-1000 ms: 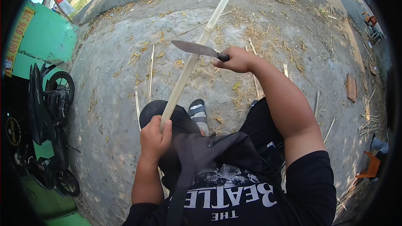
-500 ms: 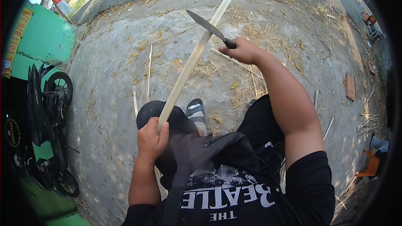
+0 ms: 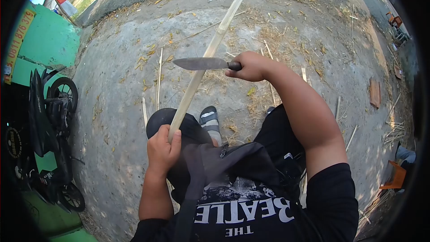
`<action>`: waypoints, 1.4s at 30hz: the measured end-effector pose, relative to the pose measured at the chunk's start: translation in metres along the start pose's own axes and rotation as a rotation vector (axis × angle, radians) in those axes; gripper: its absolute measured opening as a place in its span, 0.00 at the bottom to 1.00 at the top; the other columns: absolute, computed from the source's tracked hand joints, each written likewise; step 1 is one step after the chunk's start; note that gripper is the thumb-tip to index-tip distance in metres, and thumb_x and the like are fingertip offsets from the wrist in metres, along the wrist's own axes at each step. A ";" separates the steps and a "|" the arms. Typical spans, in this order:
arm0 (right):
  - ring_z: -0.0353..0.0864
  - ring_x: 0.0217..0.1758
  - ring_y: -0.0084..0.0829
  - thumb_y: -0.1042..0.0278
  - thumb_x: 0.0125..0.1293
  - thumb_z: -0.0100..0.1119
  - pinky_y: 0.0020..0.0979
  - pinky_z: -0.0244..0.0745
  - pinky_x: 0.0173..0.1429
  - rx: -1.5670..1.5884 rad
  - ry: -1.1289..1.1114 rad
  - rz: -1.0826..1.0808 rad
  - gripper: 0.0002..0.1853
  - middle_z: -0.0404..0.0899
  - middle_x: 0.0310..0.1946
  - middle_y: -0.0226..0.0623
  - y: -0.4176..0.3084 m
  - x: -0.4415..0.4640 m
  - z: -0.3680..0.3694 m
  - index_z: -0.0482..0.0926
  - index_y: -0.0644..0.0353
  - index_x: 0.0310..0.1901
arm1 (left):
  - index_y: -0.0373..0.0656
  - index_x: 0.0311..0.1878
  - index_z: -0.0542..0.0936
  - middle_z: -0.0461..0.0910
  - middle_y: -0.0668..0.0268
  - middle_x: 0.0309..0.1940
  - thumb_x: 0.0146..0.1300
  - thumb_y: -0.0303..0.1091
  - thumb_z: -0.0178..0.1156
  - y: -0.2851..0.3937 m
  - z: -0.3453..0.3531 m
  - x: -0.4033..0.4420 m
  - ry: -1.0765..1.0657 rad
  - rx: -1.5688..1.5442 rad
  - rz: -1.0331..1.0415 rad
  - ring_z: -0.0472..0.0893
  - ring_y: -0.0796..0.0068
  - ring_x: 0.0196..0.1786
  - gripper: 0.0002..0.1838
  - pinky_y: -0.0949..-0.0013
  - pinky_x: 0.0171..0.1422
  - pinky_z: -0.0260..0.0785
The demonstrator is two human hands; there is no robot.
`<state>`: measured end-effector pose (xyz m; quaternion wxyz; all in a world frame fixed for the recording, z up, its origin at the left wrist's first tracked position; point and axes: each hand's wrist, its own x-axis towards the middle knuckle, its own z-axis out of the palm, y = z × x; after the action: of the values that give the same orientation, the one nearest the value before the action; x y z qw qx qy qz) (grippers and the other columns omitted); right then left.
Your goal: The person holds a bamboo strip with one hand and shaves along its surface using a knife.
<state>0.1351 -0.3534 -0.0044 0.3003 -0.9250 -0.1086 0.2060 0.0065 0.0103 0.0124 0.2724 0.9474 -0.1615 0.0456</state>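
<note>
A long pale strip of wood or bamboo slants up and away from my lap, past the top of the view. My left hand is wrapped round its near end, thumb on top, beside my knee. In my right hand is the dark handle of a knife. The wide grey blade lies across the strip around its middle, tip pointing left. Whether the edge bites into the strip cannot be made out.
Thin strips and dry leaves lie on the concrete ground. A motorcycle stands at the left by a green wall. At the right are a brick-coloured block, an orange chair and part of another person.
The knife went up along the strip, then came back down toward me, its blade turning from slanted to nearly level. The strip's far end shifted slightly left. My left hand kept its hold.
</note>
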 end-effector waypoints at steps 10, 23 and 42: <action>0.80 0.34 0.35 0.36 0.69 0.67 0.42 0.75 0.44 0.355 0.179 0.111 0.31 0.78 0.27 0.38 0.030 0.015 -0.006 0.82 0.66 0.37 | 0.39 0.42 0.81 0.83 0.50 0.28 0.73 0.42 0.63 0.000 -0.001 -0.002 0.015 0.013 0.000 0.84 0.43 0.30 0.13 0.50 0.35 0.75; 0.85 0.40 0.40 0.41 0.65 0.74 0.42 0.77 0.46 0.356 0.425 -0.179 0.31 0.85 0.35 0.47 0.009 -0.002 0.003 0.77 0.61 0.54 | 0.38 0.42 0.80 0.84 0.52 0.28 0.74 0.40 0.65 0.010 -0.006 -0.002 0.012 -0.072 -0.090 0.85 0.47 0.29 0.13 0.54 0.34 0.75; 0.85 0.46 0.54 0.49 0.79 0.56 0.52 0.78 0.50 -0.046 0.510 -0.490 0.17 0.83 0.42 0.46 -0.039 -0.010 0.028 0.76 0.56 0.50 | 0.39 0.42 0.80 0.73 0.73 0.30 0.86 0.49 0.49 -0.002 0.009 0.065 -0.357 -0.652 -0.345 0.70 0.82 0.35 0.23 0.72 0.41 0.65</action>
<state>0.1101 -0.3115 0.0011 0.3373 -0.8996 -0.2535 -0.1122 0.0686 -0.0112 0.0155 0.5299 0.8175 -0.0508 -0.2197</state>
